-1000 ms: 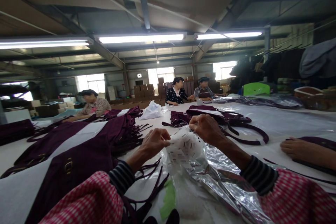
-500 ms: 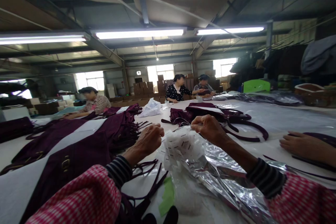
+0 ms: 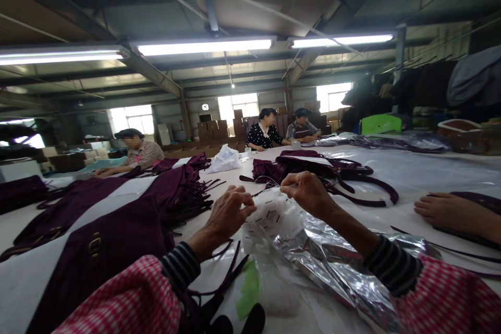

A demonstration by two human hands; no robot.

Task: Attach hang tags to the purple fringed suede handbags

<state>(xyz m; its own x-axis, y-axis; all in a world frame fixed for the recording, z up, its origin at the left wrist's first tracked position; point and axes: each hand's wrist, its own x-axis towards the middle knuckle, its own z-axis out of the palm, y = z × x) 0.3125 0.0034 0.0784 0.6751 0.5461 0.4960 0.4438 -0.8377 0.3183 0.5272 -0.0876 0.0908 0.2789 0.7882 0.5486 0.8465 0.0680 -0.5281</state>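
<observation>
My left hand [image 3: 230, 211] is closed in a pinch at the left edge of a bunch of white printed tags [image 3: 274, 216]; what its fingertips hold is too small to name. My right hand [image 3: 307, 193] pinches a thin string above the tags. The string loops up between the two hands. Beneath and to the right of the tags lies a crumpled silvery plastic bag [image 3: 340, 255]. Purple bags [image 3: 121, 235] with dark straps are layered with white sheets to the left. Another purple bag [image 3: 301, 164] lies just beyond my right hand.
Another person's hand [image 3: 450, 211] rests on dark fabric at the right. A green piece [image 3: 248, 289] lies near the front edge. White crumpled plastic [image 3: 225, 159] sits farther back. Three people sit around the table, with stacked cartons [image 3: 213, 130] behind.
My left hand has moved right and slightly down, closer to my right hand, onto the edge of the tags. My right hand has shifted slightly left. A seated person's arm across the table has lowered.
</observation>
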